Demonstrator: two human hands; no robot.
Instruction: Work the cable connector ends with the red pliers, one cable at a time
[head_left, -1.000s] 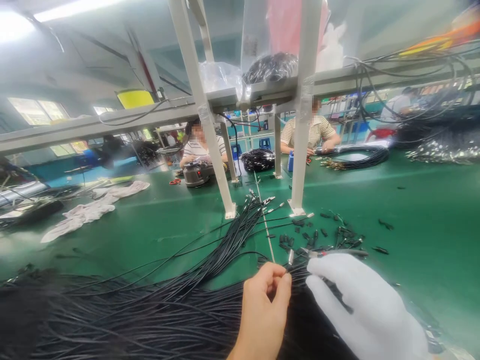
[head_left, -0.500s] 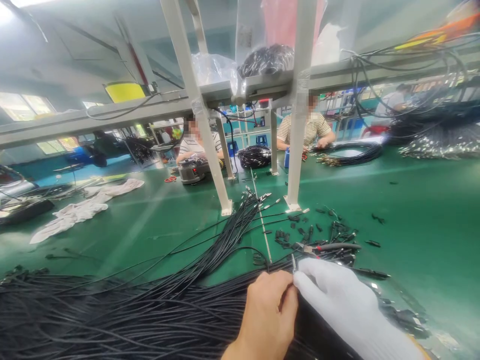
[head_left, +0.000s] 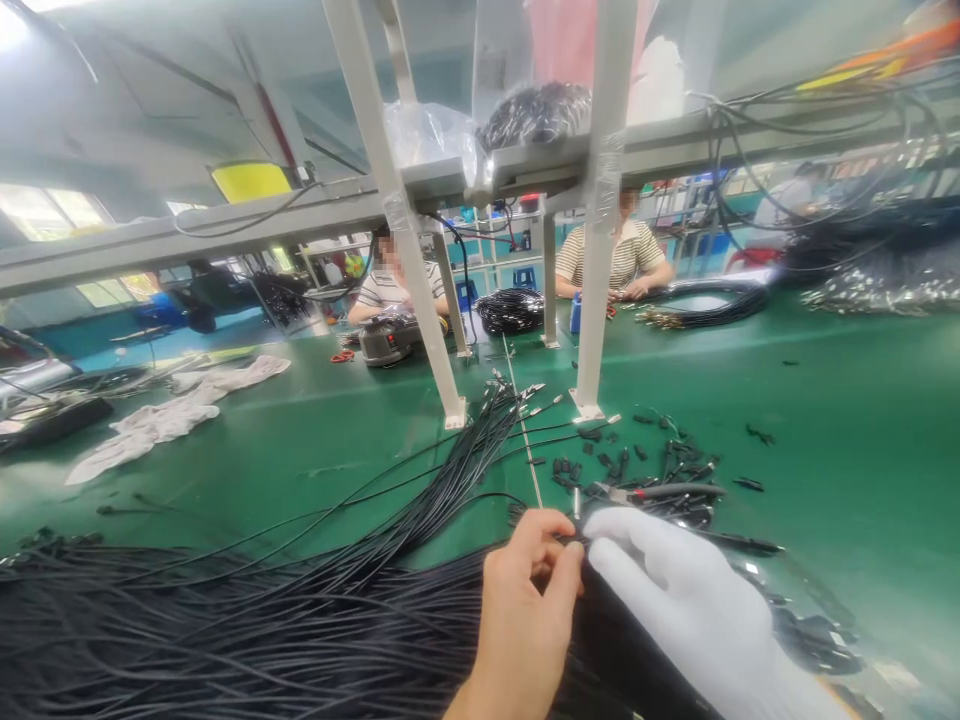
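Note:
Between my two hands a cable connector (head_left: 577, 503) stands upright, its silver metal tip pointing away from me. My bare left hand (head_left: 529, 610) pinches it at its black lower part with thumb and forefinger. From the other side my white-gloved right hand (head_left: 690, 590) has its thumb and fingertips closed against the same connector; the exact contact is small and partly hidden. A large heap of black cables (head_left: 300, 640) spreads under and left of my hands. Just beyond the glove lie pliers (head_left: 667, 491) with dark handles, among small black plastic pieces (head_left: 570, 470).
A bundle of cables (head_left: 457, 470) runs forward over the green table (head_left: 847, 430). White shelf posts (head_left: 592, 300) rise from the tabletop. A white cloth (head_left: 165, 420) lies at left. Two people sit across the table, near a grey machine (head_left: 382, 343) and coiled cables (head_left: 510, 311).
The connector and my left fingertips have shifted slightly left. My left fingers have changed their pinch, and more of the connector's dark lower part shows. The right hand stays close beside it.

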